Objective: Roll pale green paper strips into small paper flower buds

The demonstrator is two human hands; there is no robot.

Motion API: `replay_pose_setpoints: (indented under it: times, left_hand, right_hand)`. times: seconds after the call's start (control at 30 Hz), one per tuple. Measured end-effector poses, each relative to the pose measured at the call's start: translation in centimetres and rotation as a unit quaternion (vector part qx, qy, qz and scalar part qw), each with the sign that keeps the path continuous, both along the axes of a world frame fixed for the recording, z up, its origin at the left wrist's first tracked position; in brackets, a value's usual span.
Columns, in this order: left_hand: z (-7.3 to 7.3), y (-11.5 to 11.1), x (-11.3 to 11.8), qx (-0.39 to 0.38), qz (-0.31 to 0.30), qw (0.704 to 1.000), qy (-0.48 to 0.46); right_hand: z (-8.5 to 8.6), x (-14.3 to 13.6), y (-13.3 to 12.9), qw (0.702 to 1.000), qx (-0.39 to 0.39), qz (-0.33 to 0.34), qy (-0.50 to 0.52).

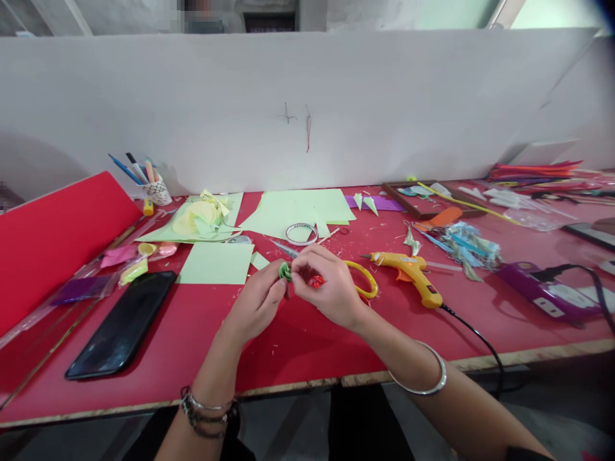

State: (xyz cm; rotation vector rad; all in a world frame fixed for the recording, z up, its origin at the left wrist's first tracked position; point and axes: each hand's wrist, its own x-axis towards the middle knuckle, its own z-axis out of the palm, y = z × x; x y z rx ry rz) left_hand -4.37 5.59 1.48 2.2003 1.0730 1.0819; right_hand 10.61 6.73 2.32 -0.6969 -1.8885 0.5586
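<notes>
The head view shows both hands above the red tabletop (288, 346). I hold the small curled green piece (285, 271) with both hands. Left hand (259, 298): fingers and thumb closed, gripping the piece from the left. Right hand (331, 282): thumb and fingertips pinched on its right side. A small shiny red item (316, 281) is partly hidden by the right hand.

Scissors with yellow handle loops (366, 280) lie behind the right hand. A white-rimmed tape roll (302, 234) rests beyond the hands; marks on its rim are too small for me to read.

Left of the hands: pale green rectangular sheet (216, 263) and black smartphone (122, 325), its screen dark. Right of the hands: yellow glue gun (408, 272) with a black cable, blue-and-white tassels (468, 246) and purple power strip (552, 291) with white sockets. I cannot resolve lettering on the glue gun or power strip. The patterned pen cup (157, 191) stands at far left against the white partition (240, 109).
</notes>
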Motion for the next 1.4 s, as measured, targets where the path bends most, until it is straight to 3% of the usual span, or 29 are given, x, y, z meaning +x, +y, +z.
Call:
replay_pose_setpoints:
  times: [0.27, 0.57, 0.83, 1.07, 1.4]
  left_hand:
    - [0.1, -0.1, 0.1, -0.033, 0.006, 0.999, -0.018]
    - [0.5, -0.1, 0.1, -0.011, 0.013, 1.0, 0.016]
    - [0.9, -0.1, 0.1, -0.048, 0.007, 0.999, 0.025]
    - [0.4, -0.2, -0.2, -0.057, -0.013, 0.998, -0.007]
    - [1.3, -0.2, -0.3, -0.117, -0.027, 0.992, 0.043]
  right_hand:
    - [-0.1, 0.0, -0.1, 0.999, 0.044, -0.01, -0.016]
    - [-0.3, 0.1, 0.1, 0.994, 0.071, -0.054, -0.068]
    - [-0.1, 0.3, -0.1, 0.999, 0.019, -0.031, 0.011]
    - [0.1, 0.2, 0.0, 1.0, -0.015, 0.014, 0.01]
    - [-0.2, 0.4, 0.4, 0.996, -0.069, 0.027, 0.051]
